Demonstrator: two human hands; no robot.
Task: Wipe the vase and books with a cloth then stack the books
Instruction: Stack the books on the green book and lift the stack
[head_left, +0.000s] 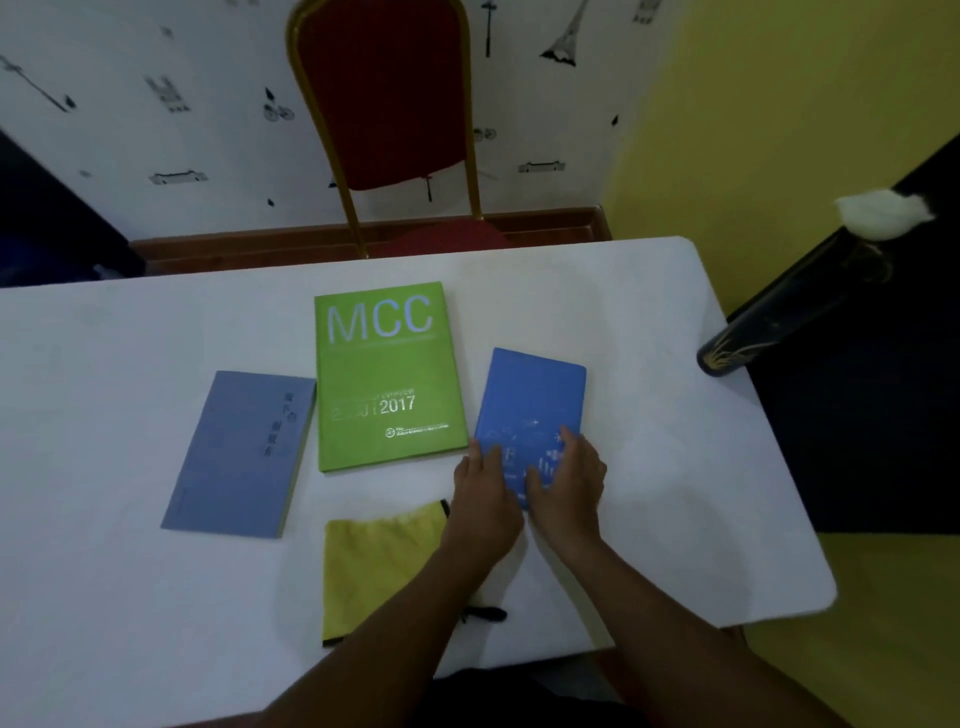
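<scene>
Both hands, left hand (485, 491) and right hand (566, 475), rest on the blue book (532, 400). They seem to grip its near end. The yellow cloth (379, 566) lies beside them.

Green book (389, 374) with white lettering, two blue books (532, 405), yellow cloth (379, 566), white table (130, 338)

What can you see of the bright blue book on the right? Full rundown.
The bright blue book lies flat and closed on the white table, right of the green MCC book and apart from it, slightly rotated. Its matte cover carries small pale line drawings near the near end. Both hands rest on that end: the left hand at its left corner, the right hand with fingers spread on the cover. The near edge is hidden.
</scene>
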